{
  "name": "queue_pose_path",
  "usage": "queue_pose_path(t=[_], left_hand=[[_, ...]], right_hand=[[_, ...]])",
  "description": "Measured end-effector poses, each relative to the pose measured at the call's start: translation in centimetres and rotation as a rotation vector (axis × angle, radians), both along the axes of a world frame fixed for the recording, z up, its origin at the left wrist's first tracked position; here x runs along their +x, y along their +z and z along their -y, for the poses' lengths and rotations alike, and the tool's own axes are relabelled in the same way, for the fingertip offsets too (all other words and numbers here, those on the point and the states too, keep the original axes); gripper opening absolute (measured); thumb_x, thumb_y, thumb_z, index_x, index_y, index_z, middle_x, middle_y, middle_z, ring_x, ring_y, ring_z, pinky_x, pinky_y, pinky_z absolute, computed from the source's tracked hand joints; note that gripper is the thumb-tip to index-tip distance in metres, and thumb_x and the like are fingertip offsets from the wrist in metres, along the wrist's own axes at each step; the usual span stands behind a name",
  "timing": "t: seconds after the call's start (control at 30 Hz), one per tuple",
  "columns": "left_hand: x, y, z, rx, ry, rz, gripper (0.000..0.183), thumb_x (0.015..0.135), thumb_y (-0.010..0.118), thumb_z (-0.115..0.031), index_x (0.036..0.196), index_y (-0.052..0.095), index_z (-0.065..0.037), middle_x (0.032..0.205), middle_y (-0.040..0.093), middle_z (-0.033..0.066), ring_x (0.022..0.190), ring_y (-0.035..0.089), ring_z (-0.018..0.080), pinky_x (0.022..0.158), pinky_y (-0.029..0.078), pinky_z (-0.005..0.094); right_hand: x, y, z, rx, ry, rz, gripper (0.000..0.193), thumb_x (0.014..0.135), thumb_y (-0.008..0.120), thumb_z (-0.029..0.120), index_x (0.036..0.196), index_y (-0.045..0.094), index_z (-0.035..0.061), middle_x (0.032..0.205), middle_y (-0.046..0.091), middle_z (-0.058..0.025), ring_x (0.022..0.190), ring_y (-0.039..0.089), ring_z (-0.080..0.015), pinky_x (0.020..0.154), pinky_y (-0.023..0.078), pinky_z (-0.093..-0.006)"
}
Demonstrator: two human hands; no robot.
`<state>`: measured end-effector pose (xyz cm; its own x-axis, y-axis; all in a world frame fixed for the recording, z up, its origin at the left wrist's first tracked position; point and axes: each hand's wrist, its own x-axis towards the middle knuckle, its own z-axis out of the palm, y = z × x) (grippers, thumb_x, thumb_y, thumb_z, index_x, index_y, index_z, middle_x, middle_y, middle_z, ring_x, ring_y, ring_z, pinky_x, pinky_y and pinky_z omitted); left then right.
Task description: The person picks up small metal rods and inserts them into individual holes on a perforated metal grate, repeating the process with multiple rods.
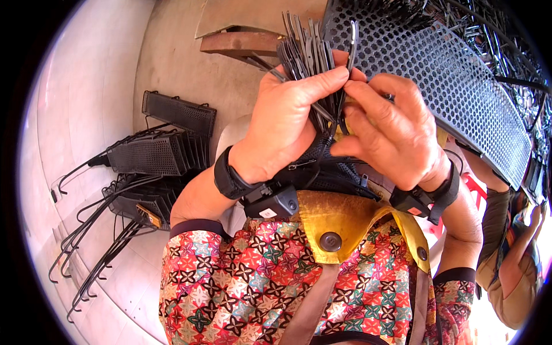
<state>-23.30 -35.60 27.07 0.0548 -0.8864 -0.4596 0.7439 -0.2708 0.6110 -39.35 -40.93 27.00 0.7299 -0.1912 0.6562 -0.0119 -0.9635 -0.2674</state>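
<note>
My left hand (279, 118) is closed around a bundle of slim black strips (307, 54), whose ends fan out above the thumb; some show a small hole near the tip. One curved black strip (352, 43) stands apart on the bundle's right side, beside my left thumb tip. My right hand (394, 123) has its fingers bent in against that strip, the fingertips meeting it just below the left thumb. The strips' lower ends run down between both hands, partly hidden by the palms.
A black perforated metal panel (425, 75) lies at the upper right, with heaped black strips (509, 34) beyond it. Black mesh racks with long hooked rods (149, 152) are stacked on the left floor. A brown board (247, 43) is ahead. Another person's arm (520, 253) shows at far right.
</note>
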Motion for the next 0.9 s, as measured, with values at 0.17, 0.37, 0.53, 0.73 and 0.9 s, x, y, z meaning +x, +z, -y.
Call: queue_pose_path(t=[0.17, 0.37, 0.53, 0.73, 0.9], left_hand=[[-0.1, 0.3, -0.4, -0.056, -0.162, 0.017, 0.023, 0.082, 0.061, -0.002, 0.104, 0.057, 0.001, 0.089, 0.064, 0.0135, 0.075, 0.064, 0.0221, 0.062, 0.054, 0.0326], [-0.8, 1.1, 0.2, -0.070, -0.370, 0.082, 0.024, 0.083, 0.061, -0.005, 0.105, 0.056, 0.001, 0.085, 0.064, 0.0144, 0.072, 0.064, 0.0227, 0.055, 0.053, 0.0324], [-0.8, 0.7, 0.4, -0.045, -0.318, 0.066, 0.026, 0.084, 0.058, -0.005, 0.108, 0.054, 0.003, 0.090, 0.064, 0.0158, 0.077, 0.064, 0.0237, 0.062, 0.054, 0.0331], [1.1, 0.5, 0.5, -0.038, -0.234, 0.048, 0.032, 0.086, 0.052, -0.007, 0.116, 0.049, 0.003, 0.099, 0.061, 0.0162, 0.084, 0.063, 0.0254, 0.073, 0.055, 0.0375], [3.9, 1.3, 0.1, -0.122, -0.220, 0.128, 0.038, 0.088, 0.051, -0.015, 0.123, 0.044, -0.003, 0.093, 0.060, 0.0134, 0.081, 0.062, 0.0230, 0.070, 0.055, 0.0444]], right_hand=[[-0.8, 1.0, -0.1, 0.656, -0.331, 0.156, 0.026, 0.077, 0.066, 0.002, 0.100, 0.057, -0.0048, 0.088, 0.063, -0.0137, 0.070, 0.059, -0.0194, 0.062, 0.048, -0.0262], [-1.5, 1.5, 0.6, 1.318, -0.407, 0.256, 0.021, 0.086, 0.057, 0.002, 0.106, 0.059, -0.0040, 0.085, 0.065, -0.0107, 0.062, 0.056, -0.0091, 0.057, 0.045, -0.0188], [-2.3, 2.0, 1.5, 1.216, -0.411, 0.320, 0.021, 0.087, 0.056, 0.002, 0.107, 0.058, -0.0046, 0.086, 0.065, -0.0119, 0.060, 0.055, -0.0095, 0.056, 0.044, -0.0192], [-4.1, 1.4, 3.2, 0.721, -0.512, 0.367, 0.020, 0.088, 0.054, 0.002, 0.106, 0.057, -0.0067, 0.090, 0.066, -0.0164, 0.067, 0.060, -0.0128, 0.062, 0.049, -0.0227], [-3.4, 0.7, 3.0, 0.659, -0.507, 0.394, 0.017, 0.087, 0.055, 0.000, 0.103, 0.058, -0.0068, 0.092, 0.066, -0.0187, 0.074, 0.066, -0.0172, 0.066, 0.054, -0.0255]])
